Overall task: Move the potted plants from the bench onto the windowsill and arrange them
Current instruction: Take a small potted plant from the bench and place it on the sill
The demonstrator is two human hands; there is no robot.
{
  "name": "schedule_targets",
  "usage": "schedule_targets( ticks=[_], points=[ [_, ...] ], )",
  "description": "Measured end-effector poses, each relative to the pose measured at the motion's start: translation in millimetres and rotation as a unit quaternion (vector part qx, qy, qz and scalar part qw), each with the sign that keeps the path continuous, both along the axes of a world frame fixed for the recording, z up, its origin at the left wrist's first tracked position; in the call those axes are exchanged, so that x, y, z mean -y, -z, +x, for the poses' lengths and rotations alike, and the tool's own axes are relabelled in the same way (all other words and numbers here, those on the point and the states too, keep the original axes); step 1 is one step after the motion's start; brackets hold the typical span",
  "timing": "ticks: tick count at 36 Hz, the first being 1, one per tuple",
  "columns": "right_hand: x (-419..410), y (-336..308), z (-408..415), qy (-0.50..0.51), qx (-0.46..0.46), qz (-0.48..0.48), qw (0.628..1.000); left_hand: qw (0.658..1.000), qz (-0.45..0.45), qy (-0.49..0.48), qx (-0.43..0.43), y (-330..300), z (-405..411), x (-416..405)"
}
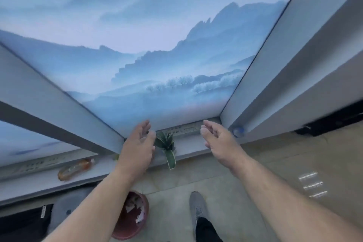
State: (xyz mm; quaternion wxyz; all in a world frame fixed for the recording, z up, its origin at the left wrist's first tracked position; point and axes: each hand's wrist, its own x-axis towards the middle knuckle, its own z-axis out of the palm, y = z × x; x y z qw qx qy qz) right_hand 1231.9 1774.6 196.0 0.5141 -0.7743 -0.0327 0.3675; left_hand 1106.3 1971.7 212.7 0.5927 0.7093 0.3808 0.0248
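A small potted plant (pixel 166 144) with pointed green, pale-edged leaves stands on the white windowsill (pixel 193 148), one long leaf drooping over the sill's front edge. My left hand (pixel 137 148) hovers just left of the plant with relaxed fingers, holding nothing. Farther right, my right hand (pixel 218 141) is held above the sill, fingers loosely extended, a clear gap between it and the plant. The pot itself is mostly hidden by leaves. No bench is in view.
An orange plastic bottle (pixel 75 169) lies on the sill to the left. A clear bottle (pixel 238 131) sits in the right corner of the window recess. Below on the tiled floor are a red bin (pixel 131 216) with paper scraps and my grey shoe (pixel 197 208).
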Motion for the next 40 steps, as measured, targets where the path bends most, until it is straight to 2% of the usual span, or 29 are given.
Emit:
schedule_targets(
  ticks=[2, 7, 14, 19, 24, 30, 35, 40],
  points=[
    [27, -46, -24, 0.037, 0.024, 0.023, 0.999, 0.998, 0.016, 0.042, 0.032, -42, -9, 18],
    [87, -108, -85, 0.150, 0.086, 0.072, 0.982, 0.985, 0.026, 0.133, 0.110, -105, -26, 57],
    [180, -168, -180, 0.340, 0.150, 0.146, 0.917, 0.937, -0.021, 0.289, 0.192, -160, -55, 146],
    [259, -187, -267, 0.450, 0.176, 0.131, 0.866, 0.895, -0.073, 0.385, 0.215, -179, -89, 242],
    [348, -192, -370, 0.567, 0.194, 0.105, 0.794, 0.823, -0.082, 0.517, 0.222, -182, -129, 348],
    [450, -198, -515, 0.704, 0.219, 0.096, 0.668, 0.721, -0.099, 0.650, 0.218, -185, -212, 493],
    [530, -195, -635, 0.780, 0.233, 0.068, 0.578, 0.647, -0.144, 0.721, 0.201, -184, -303, 612],
    [609, -194, -751, 0.833, 0.232, 0.036, 0.500, 0.603, -0.160, 0.763, 0.171, -172, -402, 720]
  ],
)
